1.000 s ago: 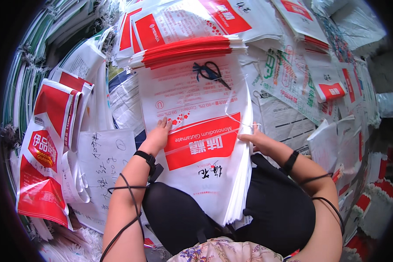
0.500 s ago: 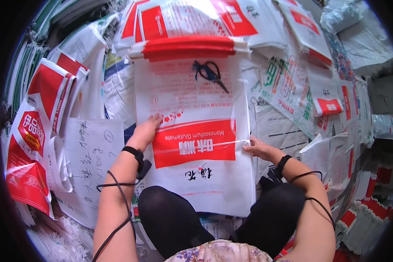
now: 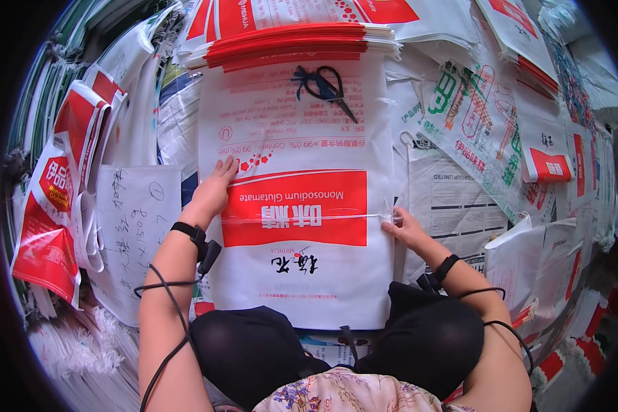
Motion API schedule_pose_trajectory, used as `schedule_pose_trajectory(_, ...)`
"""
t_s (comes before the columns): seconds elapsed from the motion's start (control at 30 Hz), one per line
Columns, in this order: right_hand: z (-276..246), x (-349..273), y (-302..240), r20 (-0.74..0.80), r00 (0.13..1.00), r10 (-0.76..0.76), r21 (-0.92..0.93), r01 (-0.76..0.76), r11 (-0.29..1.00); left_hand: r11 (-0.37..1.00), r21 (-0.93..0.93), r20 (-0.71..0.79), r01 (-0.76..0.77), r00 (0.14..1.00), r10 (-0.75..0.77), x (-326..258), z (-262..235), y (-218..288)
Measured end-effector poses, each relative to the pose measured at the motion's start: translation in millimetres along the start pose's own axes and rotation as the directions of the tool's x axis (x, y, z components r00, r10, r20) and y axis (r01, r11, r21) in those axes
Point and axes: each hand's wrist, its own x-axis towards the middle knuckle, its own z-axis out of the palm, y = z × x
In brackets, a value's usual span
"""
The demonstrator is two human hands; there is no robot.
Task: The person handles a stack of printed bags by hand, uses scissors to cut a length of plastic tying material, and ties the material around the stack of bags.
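Note:
A stack of white woven plastic bags [image 3: 302,154] with red printed panels lies before me, its red folded ends at the far side. White string [image 3: 350,217] runs across the stack and bunches in a knot at the right edge. My right hand [image 3: 406,230] is at that knot, its fingertips pinched on the string. My left hand [image 3: 214,187] rests with fingers stretched out on the stack's left edge, holding nothing. Black-handled scissors [image 3: 326,90], with blue strands tied on a handle, lie on the far part of the top bag.
Folded red and white bags [image 3: 44,213] stand at the left, beside a white sheet with handwriting [image 3: 134,226]. More bag stacks [image 3: 432,24] lie at the far side. A clear printed plastic sheet [image 3: 477,130] and white bags [image 3: 529,264] spread to the right. My black-clad knees [image 3: 250,350] frame the near edge.
The whole view has shifted a little, so the stack and scissors sit farther up and left. Both hands keep nearly the same places on the stack, the right still at the knot.

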Motion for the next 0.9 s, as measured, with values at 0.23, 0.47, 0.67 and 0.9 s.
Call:
schedule_pose_trajectory(0.23, 22, -45, -88, -0.014, 0.648, -0.761, -0.847, 0.397, 0.353, 1.000, 0.021, 0.021, 0.016, 1.000, -0.016, -7, -7, -2)
schedule_pose_trajectory(0.47, 30, -3, -32, 0.340, 0.750, -0.567, -0.869, 0.481, 0.115, 0.995, 0.015, 0.040, 0.103, 0.994, -0.103, 25, -35, 20)
schedule_pose_trajectory(0.67, 32, -18, -43, 0.294, 0.750, -0.592, -0.871, 0.466, 0.158, 0.997, -0.068, -0.325, 0.027, 0.945, -0.048, 90, -52, 96)
schedule_pose_trajectory(0.9, -2, -38, -62, 0.172, 0.672, -0.720, -0.814, 0.509, 0.280, 0.994, -0.013, -0.586, -0.111, 0.806, 0.083, 173, -14, 140)
